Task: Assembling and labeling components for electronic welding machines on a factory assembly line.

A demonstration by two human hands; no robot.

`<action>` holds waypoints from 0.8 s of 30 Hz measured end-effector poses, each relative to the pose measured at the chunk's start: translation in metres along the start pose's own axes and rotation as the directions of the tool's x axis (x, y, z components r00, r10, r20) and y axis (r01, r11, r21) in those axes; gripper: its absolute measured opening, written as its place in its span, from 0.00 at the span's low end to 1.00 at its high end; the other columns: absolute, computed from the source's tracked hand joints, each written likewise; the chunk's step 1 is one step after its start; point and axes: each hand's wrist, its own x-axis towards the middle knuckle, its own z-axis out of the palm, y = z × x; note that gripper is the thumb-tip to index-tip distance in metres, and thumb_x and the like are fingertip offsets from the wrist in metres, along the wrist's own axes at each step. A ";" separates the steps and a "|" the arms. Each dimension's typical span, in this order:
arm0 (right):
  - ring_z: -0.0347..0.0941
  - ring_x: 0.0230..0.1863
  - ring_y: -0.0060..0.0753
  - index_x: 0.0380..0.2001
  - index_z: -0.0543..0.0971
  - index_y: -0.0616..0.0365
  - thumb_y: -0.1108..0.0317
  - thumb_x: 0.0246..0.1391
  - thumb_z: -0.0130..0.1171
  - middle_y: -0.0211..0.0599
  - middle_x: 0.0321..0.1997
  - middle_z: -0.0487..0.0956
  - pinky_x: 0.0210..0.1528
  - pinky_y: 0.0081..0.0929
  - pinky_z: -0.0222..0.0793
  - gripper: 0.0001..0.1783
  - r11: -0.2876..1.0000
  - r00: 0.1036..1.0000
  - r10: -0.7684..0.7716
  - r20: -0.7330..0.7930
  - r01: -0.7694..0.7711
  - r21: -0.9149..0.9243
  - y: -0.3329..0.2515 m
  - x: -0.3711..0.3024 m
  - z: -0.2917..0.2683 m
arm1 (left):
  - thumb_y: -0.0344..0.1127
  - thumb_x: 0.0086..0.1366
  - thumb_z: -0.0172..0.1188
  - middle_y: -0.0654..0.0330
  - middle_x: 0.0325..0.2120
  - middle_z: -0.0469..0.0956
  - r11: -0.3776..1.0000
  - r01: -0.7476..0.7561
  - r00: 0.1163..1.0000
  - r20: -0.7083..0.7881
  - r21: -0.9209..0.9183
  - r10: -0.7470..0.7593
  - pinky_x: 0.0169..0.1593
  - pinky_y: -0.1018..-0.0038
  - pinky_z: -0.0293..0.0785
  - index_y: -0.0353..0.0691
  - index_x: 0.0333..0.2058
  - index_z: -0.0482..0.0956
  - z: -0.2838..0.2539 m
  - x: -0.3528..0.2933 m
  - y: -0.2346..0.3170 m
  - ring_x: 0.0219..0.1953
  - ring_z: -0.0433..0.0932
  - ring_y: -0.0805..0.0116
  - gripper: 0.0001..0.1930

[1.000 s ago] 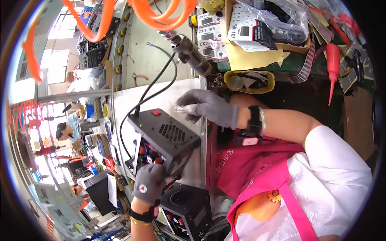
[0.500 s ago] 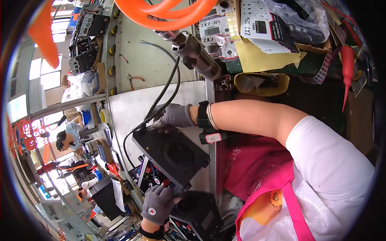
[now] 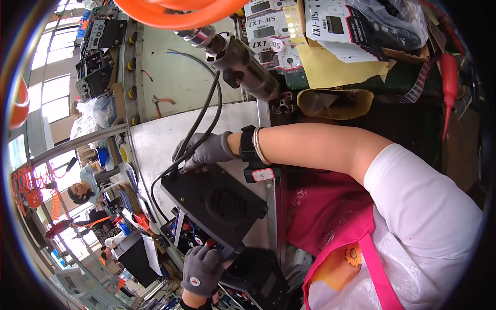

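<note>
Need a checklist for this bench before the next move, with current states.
1. Left hand at black box: ok, by its lower edge in view.
2. Right hand at the box's cable corner: ok.
3. Right-hand grip: cannot tell, fingertips partly hidden.
4. Cable clear of right hand: not ok, crosses over the glove.
5. Box clear of second black unit: cannot tell, they overlap in view.
6. Metal tool clear of both hands: ok.

box casing (image 3: 206, 195): smooth, matt | gloves (image 3: 204, 266): matt cloth | cylindrical tool (image 3: 249, 71): glossy metal
</note>
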 end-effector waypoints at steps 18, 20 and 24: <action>0.73 0.24 0.21 0.47 0.73 0.57 0.67 0.50 0.59 0.32 0.25 0.76 0.24 0.19 0.71 0.19 0.984 0.999 0.051 -0.016 -0.053 -0.168 -0.010 -0.002 0.005 | 0.41 0.38 0.71 0.57 0.22 0.72 0.999 -0.020 1.000 -0.017 0.031 0.021 0.33 0.61 0.67 0.38 0.26 0.70 0.006 -0.003 -0.007 0.29 0.73 0.51 0.21; 0.73 0.23 0.21 0.47 0.73 0.57 0.67 0.50 0.58 0.32 0.25 0.76 0.24 0.19 0.71 0.19 0.981 0.999 0.043 -0.014 -0.044 -0.186 -0.007 -0.001 0.004 | 0.40 0.37 0.71 0.57 0.23 0.72 0.999 -0.030 1.000 -0.001 0.025 0.030 0.33 0.61 0.67 0.38 0.26 0.71 0.005 -0.001 -0.008 0.29 0.73 0.52 0.21; 0.73 0.28 0.28 0.47 0.72 0.58 0.67 0.50 0.57 0.34 0.27 0.75 0.33 0.27 0.71 0.20 0.906 0.993 -0.080 -0.084 0.037 -0.422 -0.003 -0.003 0.013 | 0.39 0.42 0.69 0.59 0.24 0.74 1.000 0.010 1.000 -0.004 0.017 -0.010 0.36 0.60 0.69 0.40 0.24 0.69 0.003 -0.003 -0.002 0.29 0.75 0.51 0.17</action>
